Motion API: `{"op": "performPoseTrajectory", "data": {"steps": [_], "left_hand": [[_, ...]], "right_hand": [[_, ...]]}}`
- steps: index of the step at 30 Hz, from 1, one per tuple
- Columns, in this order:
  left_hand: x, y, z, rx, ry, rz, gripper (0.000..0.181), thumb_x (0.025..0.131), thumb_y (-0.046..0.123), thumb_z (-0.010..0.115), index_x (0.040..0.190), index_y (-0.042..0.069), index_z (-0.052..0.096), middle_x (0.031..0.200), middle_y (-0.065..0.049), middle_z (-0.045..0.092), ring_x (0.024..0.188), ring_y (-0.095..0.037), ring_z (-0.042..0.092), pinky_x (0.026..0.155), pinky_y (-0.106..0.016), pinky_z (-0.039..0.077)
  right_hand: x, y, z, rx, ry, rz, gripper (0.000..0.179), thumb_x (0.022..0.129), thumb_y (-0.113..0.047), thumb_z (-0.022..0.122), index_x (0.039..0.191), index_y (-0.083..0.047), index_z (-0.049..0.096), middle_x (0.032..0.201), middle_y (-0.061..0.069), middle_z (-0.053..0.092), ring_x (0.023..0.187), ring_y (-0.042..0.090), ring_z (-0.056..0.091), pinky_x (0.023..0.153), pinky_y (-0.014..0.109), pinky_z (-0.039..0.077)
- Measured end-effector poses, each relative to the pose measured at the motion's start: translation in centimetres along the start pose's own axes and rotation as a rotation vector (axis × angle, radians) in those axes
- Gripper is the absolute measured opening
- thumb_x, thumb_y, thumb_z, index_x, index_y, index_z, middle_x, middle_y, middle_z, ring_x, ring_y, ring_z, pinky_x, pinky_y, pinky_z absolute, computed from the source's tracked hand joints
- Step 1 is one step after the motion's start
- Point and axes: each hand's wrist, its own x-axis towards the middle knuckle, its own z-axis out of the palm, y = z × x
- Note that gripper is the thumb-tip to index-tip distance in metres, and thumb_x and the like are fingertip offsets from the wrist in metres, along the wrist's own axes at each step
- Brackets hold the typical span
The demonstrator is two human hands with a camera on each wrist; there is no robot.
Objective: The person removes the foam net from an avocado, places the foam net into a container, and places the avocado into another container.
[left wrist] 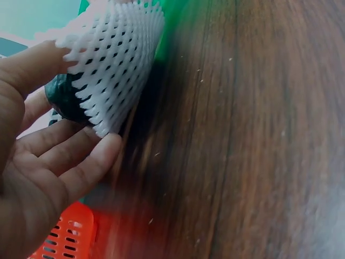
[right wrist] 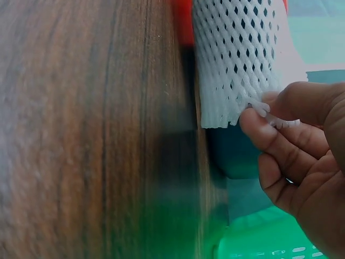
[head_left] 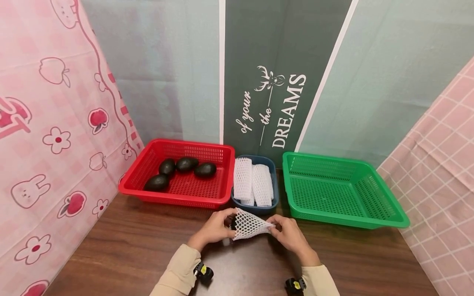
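Note:
A white foam net sleeve (head_left: 252,225) is stretched sideways between the two hands, above the table. The dark end of an avocado (left wrist: 67,100) shows at its wide left mouth; the rest is behind the netting. My left hand (head_left: 214,229) holds the avocado and the sleeve's mouth, its fingers curled around them. At the narrow end my right hand (head_left: 292,235) pinches the net's edge between thumb and fingertips, as the right wrist view shows. Just beyond the hands, a blue basket (head_left: 275,201) holds several more white foam sleeves (head_left: 242,179).
On the left, a red basket (head_left: 177,199) holds several dark avocados (head_left: 187,164). A green basket (head_left: 348,221) with bare slatted bottom stands on the right. The brown wooden table (head_left: 122,246) runs up to printed cloth walls on the left, back and right.

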Motion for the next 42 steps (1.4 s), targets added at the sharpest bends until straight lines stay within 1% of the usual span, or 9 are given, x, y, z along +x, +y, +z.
{"op": "performPoseTrajectory", "data": {"steps": [7,9,14,16,20,28,31,36,42], "left_hand": [[-0.3,0.2,-0.7,-0.123,0.004,-0.063,0.057,0.065,-0.004,0.077,0.119,-0.001,0.056,0.099,-0.012,0.061,0.084,-0.023,0.062,0.066,-0.025,0.052],[-0.5,1.1,-1.2,-0.145,0.007,-0.071,0.056,0.066,-0.005,0.077,0.119,-0.002,0.056,0.099,-0.014,0.06,0.084,-0.027,0.062,0.068,-0.031,0.053],[-0.7,0.9,-1.5,-0.149,0.003,-0.087,0.056,0.066,-0.001,0.08,0.118,0.001,0.057,0.101,-0.014,0.06,0.084,-0.026,0.062,0.068,-0.032,0.053],[-0.7,-0.3,-1.2,-0.137,-0.001,-0.098,0.056,0.066,0.003,0.081,0.118,0.005,0.058,0.101,-0.009,0.06,0.084,-0.02,0.062,0.067,-0.026,0.052],[-0.8,-0.8,-1.1,-0.15,-0.01,-0.109,0.055,0.066,0.004,0.081,0.116,0.006,0.058,0.101,-0.009,0.061,0.084,-0.019,0.063,0.067,-0.026,0.052],[-0.9,-0.8,-1.0,-0.159,-0.014,-0.105,0.057,0.065,0.002,0.082,0.117,0.006,0.057,0.1,-0.01,0.06,0.084,-0.021,0.062,0.068,-0.027,0.052],[-0.9,-0.6,-1.0,-0.131,-0.007,-0.098,0.062,0.064,0.003,0.083,0.12,0.004,0.055,0.105,-0.01,0.059,0.09,-0.023,0.061,0.072,-0.03,0.052],[-1.0,-0.3,-1.1,-0.066,0.006,-0.079,0.067,0.062,0.005,0.084,0.123,0.003,0.054,0.113,-0.007,0.059,0.098,-0.023,0.058,0.078,-0.033,0.05],[-0.9,0.0,-1.2,-0.038,-0.006,-0.055,0.064,0.063,0.006,0.084,0.121,0.006,0.056,0.113,-0.006,0.059,0.098,-0.023,0.058,0.079,-0.035,0.05]], "right_hand": [[-0.1,0.1,-0.5,0.003,0.001,0.045,0.02,0.075,0.003,0.071,0.084,-0.013,0.065,0.075,-0.006,0.063,0.065,0.005,0.052,0.059,0.025,0.046],[-0.1,0.0,-0.6,0.001,0.002,0.053,0.02,0.074,0.003,0.071,0.084,-0.013,0.065,0.075,-0.005,0.063,0.065,0.005,0.052,0.059,0.026,0.046],[-0.1,0.0,-0.7,-0.016,0.008,0.077,0.02,0.074,0.003,0.072,0.083,-0.014,0.065,0.072,-0.01,0.06,0.062,0.004,0.049,0.057,0.024,0.043],[-0.1,0.0,-0.6,-0.02,-0.004,0.09,0.02,0.075,0.002,0.071,0.083,-0.014,0.065,0.071,-0.011,0.059,0.062,0.005,0.048,0.056,0.024,0.042],[-0.1,0.0,-0.4,-0.024,-0.025,0.105,0.019,0.075,0.002,0.071,0.083,-0.015,0.065,0.07,-0.012,0.056,0.061,0.005,0.046,0.055,0.023,0.041],[-0.3,0.1,-0.3,-0.022,-0.024,0.108,0.02,0.075,0.002,0.071,0.083,-0.014,0.064,0.069,-0.011,0.055,0.061,0.008,0.048,0.055,0.024,0.041],[-0.3,0.1,-0.1,-0.04,-0.013,0.088,0.023,0.073,0.002,0.073,0.087,-0.013,0.064,0.078,-0.008,0.059,0.07,0.012,0.053,0.062,0.028,0.045],[-0.2,0.0,-0.1,-0.096,0.043,-0.012,0.036,0.068,0.001,0.076,0.101,-0.008,0.064,0.1,0.003,0.062,0.094,0.022,0.056,0.08,0.042,0.045],[0.2,-0.4,-0.1,-0.088,0.037,-0.048,0.041,0.067,0.001,0.074,0.106,-0.008,0.064,0.104,0.003,0.061,0.098,0.022,0.055,0.082,0.041,0.045]]}}
